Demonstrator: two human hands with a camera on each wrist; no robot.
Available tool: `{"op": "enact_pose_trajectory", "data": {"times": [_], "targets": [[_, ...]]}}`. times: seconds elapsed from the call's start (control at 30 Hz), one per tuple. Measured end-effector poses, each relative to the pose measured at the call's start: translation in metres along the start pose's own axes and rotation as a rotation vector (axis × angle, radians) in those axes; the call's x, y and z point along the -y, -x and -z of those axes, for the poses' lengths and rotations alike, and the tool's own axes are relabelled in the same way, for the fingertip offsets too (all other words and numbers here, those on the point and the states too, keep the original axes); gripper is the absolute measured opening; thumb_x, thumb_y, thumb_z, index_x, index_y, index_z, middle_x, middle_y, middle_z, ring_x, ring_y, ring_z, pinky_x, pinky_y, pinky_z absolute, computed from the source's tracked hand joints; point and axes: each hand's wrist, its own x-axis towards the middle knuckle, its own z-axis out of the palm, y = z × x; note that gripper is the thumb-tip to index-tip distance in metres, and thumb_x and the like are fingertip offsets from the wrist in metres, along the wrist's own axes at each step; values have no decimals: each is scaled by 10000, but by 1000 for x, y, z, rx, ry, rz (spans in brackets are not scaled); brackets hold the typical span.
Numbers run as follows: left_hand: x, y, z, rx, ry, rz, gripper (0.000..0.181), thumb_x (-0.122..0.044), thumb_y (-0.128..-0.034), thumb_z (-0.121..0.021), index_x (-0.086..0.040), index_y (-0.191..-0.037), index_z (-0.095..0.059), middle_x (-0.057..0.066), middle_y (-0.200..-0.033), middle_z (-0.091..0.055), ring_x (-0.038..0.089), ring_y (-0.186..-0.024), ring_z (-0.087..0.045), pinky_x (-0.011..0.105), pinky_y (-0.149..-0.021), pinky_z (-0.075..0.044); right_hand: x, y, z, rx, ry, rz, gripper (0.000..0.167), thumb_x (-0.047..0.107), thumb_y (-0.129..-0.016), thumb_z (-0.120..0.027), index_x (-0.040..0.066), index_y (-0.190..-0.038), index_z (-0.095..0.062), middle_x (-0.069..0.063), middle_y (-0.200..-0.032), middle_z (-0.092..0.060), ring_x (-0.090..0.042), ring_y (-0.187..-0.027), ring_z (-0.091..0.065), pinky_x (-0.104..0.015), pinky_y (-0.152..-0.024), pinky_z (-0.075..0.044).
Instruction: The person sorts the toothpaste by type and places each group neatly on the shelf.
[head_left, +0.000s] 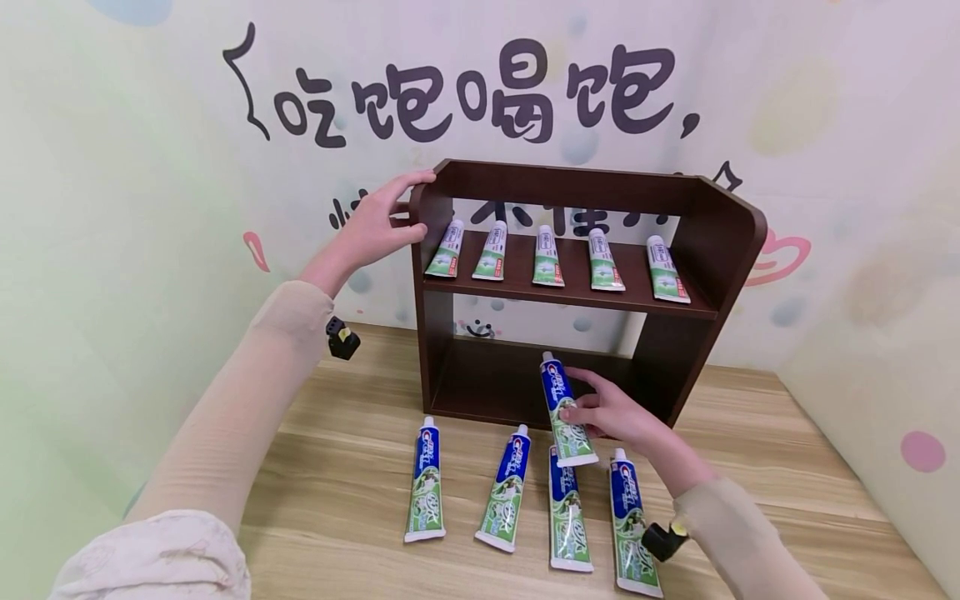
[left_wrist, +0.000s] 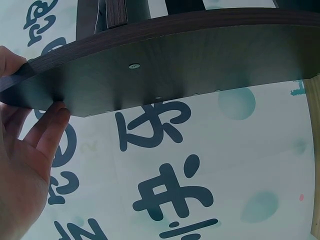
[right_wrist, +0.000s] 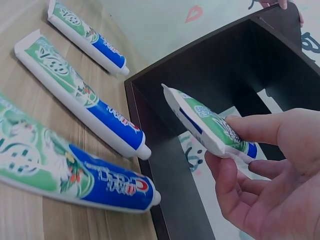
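Observation:
A dark brown two-tier shelf (head_left: pixel 573 300) stands on the wooden table. My left hand (head_left: pixel 375 225) grips the upper corner of its left side panel (left_wrist: pixel 190 55). Ahead of the lower compartment, my right hand (head_left: pixel 615 410) holds a blue-and-green toothpaste tube (head_left: pixel 564 412), cap pointing up and away. Thumb and fingers pinch that tube's sides in the right wrist view, clear of the table. Below it on the table lie several like toothpaste tubes (head_left: pixel 426 483) in a row, caps toward the shelf; the raised tube partly covers one (head_left: pixel 570 525).
Several smaller white-and-green tubes (head_left: pixel 546 257) lean in a row on the upper tier, caps up. The lower tier (head_left: pixel 487 379) is partly hidden behind my right hand. A printed wall (head_left: pixel 480 92) rises close behind the shelf, and another wall (head_left: pixel 885 400) bounds the table on the right.

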Motion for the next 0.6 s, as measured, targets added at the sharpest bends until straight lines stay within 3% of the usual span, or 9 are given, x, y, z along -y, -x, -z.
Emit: {"op": "enact_pose_trajectory", "data": {"times": [0.37,0.6], "targets": [[0,-1,-1,6,7,7,624,-91,-899,-606,-171,-1488,-415,-39,-1587,-375,302,-1323,-531,441,-1078,-507,8,-30,-19,-28,-52,1,805,207,-921,-690,143,-1570,-218,-119,-989,-666,-158,-760,-618,-298,-709,-577],[0,0,0,7,25,15,628,-85,-903,-609,-179,-1491,-411,-51,-1586,-372,318,-1310,-543,449,-1072,-511,12,-51,-32,-48,-71,18,781,169,-922,-675,142,-1565,-233,-178,-1058,-670,-166,-798,-643,-285,-688,-577]]}}
